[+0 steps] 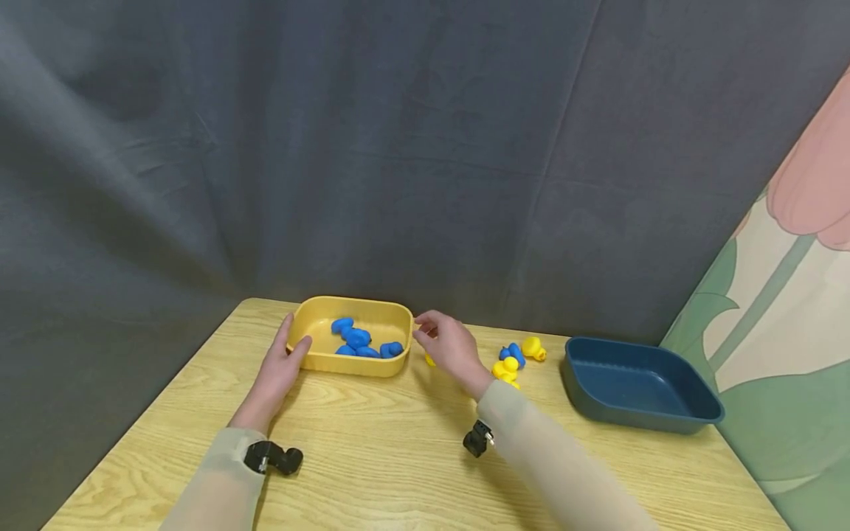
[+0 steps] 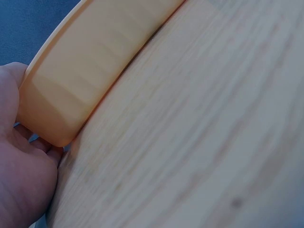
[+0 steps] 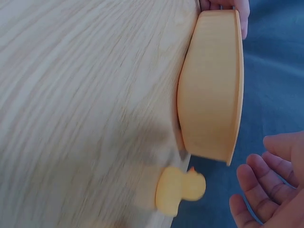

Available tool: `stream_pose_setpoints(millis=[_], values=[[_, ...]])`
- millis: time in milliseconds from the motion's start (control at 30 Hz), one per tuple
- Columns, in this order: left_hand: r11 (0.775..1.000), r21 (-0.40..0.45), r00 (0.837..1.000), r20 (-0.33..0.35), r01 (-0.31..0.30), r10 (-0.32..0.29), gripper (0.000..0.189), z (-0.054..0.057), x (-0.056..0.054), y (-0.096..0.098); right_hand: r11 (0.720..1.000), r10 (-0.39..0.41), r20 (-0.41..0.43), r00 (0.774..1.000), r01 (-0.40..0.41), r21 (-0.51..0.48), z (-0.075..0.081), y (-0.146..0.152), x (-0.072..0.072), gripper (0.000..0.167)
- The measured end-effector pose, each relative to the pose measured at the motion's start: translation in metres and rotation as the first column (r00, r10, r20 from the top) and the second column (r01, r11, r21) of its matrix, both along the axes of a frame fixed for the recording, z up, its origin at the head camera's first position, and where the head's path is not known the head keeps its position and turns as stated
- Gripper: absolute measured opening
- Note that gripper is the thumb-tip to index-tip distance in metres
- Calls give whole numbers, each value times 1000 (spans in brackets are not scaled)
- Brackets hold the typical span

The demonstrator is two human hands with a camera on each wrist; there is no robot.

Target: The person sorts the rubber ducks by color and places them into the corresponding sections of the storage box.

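Note:
A yellow plastic tub (image 1: 345,363) sits at the back left of the wooden table, with several small blue rubber ducks (image 1: 357,338) inside. My left hand (image 1: 275,372) holds the tub's left end, thumb at the rim and fingers round the outer corner, as the left wrist view shows. Just off the opposite end is my right hand (image 1: 453,346), its fingers loosely bent. A gap separates them from the tub in the right wrist view, and nothing lies between them. Below that hand a yellow rubber duck (image 3: 169,191) rests on the table, mostly hidden in the head view.
Right of my right hand lie a blue duck (image 1: 516,355), a yellow duck (image 1: 533,348) and more yellow (image 1: 506,368), partly overlapping. A dark blue tub (image 1: 637,414) stands at the table's right side. A grey curtain (image 1: 412,162) hangs behind the back edge.

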State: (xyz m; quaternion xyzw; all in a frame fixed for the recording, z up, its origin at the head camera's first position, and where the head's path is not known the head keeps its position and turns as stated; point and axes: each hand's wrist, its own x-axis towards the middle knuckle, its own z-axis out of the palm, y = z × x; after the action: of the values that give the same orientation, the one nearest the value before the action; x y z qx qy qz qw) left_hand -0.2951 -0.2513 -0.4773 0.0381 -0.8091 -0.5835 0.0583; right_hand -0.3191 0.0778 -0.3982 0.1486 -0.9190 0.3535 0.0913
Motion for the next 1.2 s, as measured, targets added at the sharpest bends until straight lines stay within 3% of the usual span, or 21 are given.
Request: stream_pose_setpoints(millis=[900, 1200], values=[[1000, 2, 1000, 7, 10, -10, 81, 5, 0, 2, 998, -63, -10, 998, 63, 16, 9, 128, 39, 34], [1000, 4, 1000, 10, 15, -15, 83, 6, 3, 1, 996, -85, -33, 996, 85, 11, 9, 153, 45, 42]])
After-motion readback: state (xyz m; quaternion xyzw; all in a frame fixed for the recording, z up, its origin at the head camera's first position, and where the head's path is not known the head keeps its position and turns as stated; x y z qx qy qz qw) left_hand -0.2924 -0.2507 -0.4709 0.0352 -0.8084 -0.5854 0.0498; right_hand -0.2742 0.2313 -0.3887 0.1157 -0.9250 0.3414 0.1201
